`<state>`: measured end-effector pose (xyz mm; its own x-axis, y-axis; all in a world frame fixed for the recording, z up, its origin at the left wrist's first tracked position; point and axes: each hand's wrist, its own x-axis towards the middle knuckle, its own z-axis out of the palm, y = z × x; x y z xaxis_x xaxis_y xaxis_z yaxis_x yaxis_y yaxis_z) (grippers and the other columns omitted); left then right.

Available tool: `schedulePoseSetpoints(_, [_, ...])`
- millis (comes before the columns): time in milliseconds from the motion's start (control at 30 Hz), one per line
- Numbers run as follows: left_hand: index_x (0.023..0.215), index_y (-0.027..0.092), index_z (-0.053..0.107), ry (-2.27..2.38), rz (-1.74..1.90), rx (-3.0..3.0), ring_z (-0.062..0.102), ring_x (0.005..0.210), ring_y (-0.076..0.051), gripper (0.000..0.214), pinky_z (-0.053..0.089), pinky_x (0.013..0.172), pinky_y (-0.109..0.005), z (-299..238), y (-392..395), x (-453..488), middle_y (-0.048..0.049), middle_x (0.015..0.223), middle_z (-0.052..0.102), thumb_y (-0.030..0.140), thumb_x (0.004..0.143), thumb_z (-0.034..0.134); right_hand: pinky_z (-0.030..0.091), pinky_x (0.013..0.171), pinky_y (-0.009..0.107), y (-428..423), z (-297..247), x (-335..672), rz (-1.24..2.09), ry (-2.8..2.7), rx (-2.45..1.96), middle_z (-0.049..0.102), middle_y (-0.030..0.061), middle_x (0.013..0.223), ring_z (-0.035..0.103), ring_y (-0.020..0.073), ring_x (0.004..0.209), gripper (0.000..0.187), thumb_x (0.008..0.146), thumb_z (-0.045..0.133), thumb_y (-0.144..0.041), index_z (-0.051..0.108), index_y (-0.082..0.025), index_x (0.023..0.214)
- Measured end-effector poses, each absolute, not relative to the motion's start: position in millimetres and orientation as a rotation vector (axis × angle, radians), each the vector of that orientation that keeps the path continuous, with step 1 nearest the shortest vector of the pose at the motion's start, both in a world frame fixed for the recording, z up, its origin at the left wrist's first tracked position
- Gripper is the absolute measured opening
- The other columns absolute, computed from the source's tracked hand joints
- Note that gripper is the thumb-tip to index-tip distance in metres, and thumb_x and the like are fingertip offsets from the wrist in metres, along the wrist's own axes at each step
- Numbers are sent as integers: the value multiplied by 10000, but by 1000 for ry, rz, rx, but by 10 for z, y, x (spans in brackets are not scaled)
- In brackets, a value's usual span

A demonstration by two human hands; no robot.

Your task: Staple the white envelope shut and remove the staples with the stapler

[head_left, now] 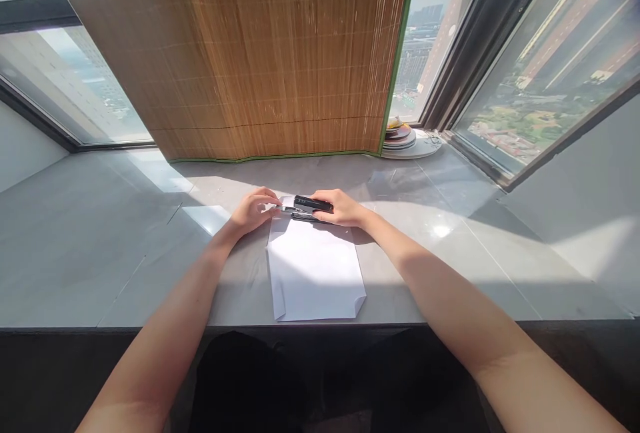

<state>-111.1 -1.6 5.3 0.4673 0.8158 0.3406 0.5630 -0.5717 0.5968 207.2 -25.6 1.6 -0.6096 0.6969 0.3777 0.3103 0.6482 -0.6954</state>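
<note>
A white sheet of paper (pixel 314 266) lies on the grey stone sill (pixel 100 246), its near corners folded or curled. Across the paper's far edge sits a black stapler (pixel 311 205). My right hand (pixel 343 210) is closed round the stapler's right end. At the paper's far left corner my left hand (pixel 254 210) has its fingers curled and pinches the paper's edge, beside the stapler's left tip.
A bamboo blind (pixel 280 53) with green trim hangs behind the sill. Windows flank it on both sides. A stack of plates or coasters (pixel 403 136) stands at the back right. The sill's front edge runs just below the paper.
</note>
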Motion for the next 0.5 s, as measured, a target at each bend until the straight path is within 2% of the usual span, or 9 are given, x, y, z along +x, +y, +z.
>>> schedulePoseSetpoints(167, [877,263,856,1165,943,2267,676,960,-244,282,563,817,-381,136,-64,-1094,-75,1012,756,543,873,830,482,849,348,-287,84,2078,767,-2139,-714,722,55,997,633,212,893,220,949,684,-313,757,-179,1108])
schedulePoseSetpoints(267, [831,241,830,999,1001,2243,672,939,-242,399,547,886,-407,196,-120,-1048,-79,971,741,638,837,870,488,859,366,-353,160,2045,764,-2121,-627,706,53,986,627,226,920,235,969,681,-322,759,-192,1148])
schedulePoseSetpoints(367, [894,240,832,854,946,2244,651,925,-237,523,531,843,-382,241,-191,-973,-77,970,716,731,738,923,498,891,392,-430,211,1963,745,-2216,-549,718,63,994,623,253,982,237,990,677,-316,755,-215,1190])
schedulePoseSetpoints(500, [958,250,820,749,898,2276,616,899,-216,601,513,819,-360,268,-251,-891,-58,976,698,754,662,962,516,903,413,-504,221,1831,704,-2280,-494,732,76,1021,627,258,972,233,1007,689,-333,745,-227,1206])
